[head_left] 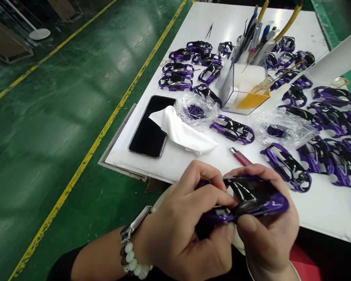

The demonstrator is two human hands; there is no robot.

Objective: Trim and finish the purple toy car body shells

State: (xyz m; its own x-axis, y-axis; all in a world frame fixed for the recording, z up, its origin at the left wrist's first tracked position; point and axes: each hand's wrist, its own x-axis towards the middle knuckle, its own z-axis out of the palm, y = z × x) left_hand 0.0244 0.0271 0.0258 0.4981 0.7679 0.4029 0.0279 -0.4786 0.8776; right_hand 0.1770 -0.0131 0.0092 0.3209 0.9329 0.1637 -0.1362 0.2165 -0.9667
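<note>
Between both hands, in front of the table's near edge, is a glossy purple and black toy car body shell [251,193]. My left hand [199,218] grips its left end, with the index and middle fingers bent over the top and the thumb below. Around the right end curls my right hand [269,230], its thumb along the near side. The fingers hide much of the shell's left part. A red utility knife [240,157] lies on the table just beyond the hands. Left of it is a crumpled white cloth [184,130], partly over a black smartphone [150,130].
Several similar shells [232,128] lie across the white table [125,162]. Two clear plastic bags [295,125] hold small dark purple parts. A clear organizer box [245,88] carries pliers, tweezers and other tools. Yellow lines [105,130] mark the green floor at left.
</note>
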